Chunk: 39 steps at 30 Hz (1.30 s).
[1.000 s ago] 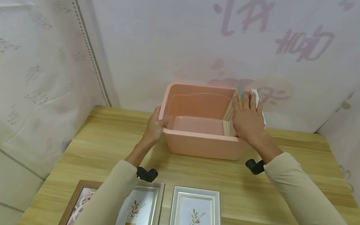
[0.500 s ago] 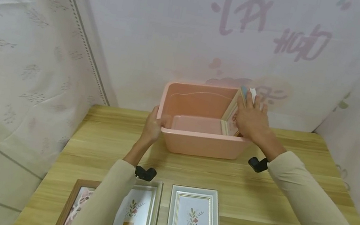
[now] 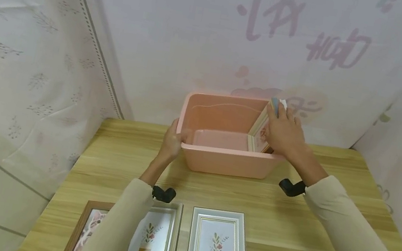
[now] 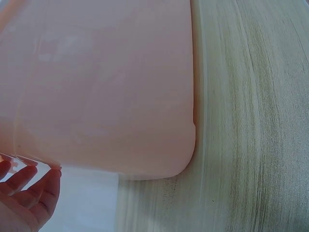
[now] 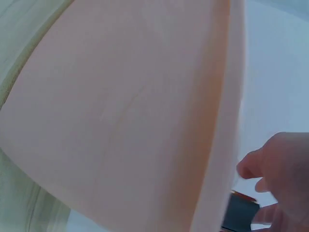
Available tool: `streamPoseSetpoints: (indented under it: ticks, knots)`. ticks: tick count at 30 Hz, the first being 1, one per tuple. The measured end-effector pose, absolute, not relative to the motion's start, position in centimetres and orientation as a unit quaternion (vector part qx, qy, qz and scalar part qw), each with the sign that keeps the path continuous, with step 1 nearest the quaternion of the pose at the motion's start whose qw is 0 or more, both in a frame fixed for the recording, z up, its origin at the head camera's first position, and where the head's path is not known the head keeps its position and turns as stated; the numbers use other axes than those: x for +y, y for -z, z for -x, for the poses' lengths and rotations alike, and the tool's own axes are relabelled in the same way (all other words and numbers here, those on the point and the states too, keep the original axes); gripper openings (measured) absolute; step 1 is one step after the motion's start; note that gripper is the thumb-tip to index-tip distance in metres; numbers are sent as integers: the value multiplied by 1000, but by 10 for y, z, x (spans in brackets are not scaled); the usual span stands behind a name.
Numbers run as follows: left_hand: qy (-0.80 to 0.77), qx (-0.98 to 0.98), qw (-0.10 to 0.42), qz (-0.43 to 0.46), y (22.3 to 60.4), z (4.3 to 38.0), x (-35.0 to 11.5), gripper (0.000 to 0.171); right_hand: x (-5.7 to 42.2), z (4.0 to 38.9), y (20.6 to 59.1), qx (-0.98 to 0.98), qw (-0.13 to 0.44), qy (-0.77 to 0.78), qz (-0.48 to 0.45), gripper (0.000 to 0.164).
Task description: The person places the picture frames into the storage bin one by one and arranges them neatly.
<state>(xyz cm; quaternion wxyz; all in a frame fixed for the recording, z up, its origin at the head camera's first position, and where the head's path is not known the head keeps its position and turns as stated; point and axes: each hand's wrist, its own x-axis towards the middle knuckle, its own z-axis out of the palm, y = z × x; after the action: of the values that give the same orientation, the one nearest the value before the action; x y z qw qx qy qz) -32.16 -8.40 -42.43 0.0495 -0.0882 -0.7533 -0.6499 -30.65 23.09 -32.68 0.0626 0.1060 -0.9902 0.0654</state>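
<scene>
Since 1 s ago, R hand [image 3: 284, 133] is moving slightly right, & the cream-edged frame [image 3: 259, 126] in the bin is leaning further toward the bin's R end; L hand [image 3: 172, 140] is staying put.

L hand is gripping the pink bin [image 3: 226, 163] by the rim at its L end, thumb lying inside, other fingers outside. R hand is resting over the tops of the frames at the R end, fingers reaching over the upper edges; can't tell if it's pinching them or just pressing. Cream-edged frame is standing tilted inside the bin, w/ a blue edge [image 3: 274, 105] & a white edge [image 3: 283, 103] showing by the fingers. R wrist cam is also showing a dark piece [image 5: 240, 212] right by the fingers, beyond the rim.

Bin is sitting near the back of the wood-grain table [image 3: 125, 143], against the printed cloth [image 3: 158, 46]. Nearer the person, three frames are lying flat: brown [image 3: 73, 237] & silver [image 3: 172, 246], both partly hidden under L sleeve [image 3: 115, 222], plus white w/ gold lining [image 3: 193, 250], showing a potted-plant pic.
</scene>
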Motion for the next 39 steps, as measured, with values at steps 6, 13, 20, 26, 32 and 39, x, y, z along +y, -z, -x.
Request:
streamPoseSetpoints:
  ticks: [6,13,20,26,32,39]
  knots:
    - [649,-753,59,85,423,321,-85,67,226,290,333,-968,156,-96,-170,58]
    - [654,-750,49,87,424,320,-85,67,219,265,344,-956,191,-112,-194,53]
    - [646,-756,53,88,424,320,-85,66,213,235,355,-929,238,-123,-255,53]
    - [647,-755,59,91,423,321,-85,66,207,214,370,-914,252,-147,-282,51]
    - [647,-755,56,88,424,320,-84,70,201,196,383,-899,248,-177,-315,51]
    - [651,-752,51,87,424,320,-84,71,200,181,400,-923,161,-182,-297,50]
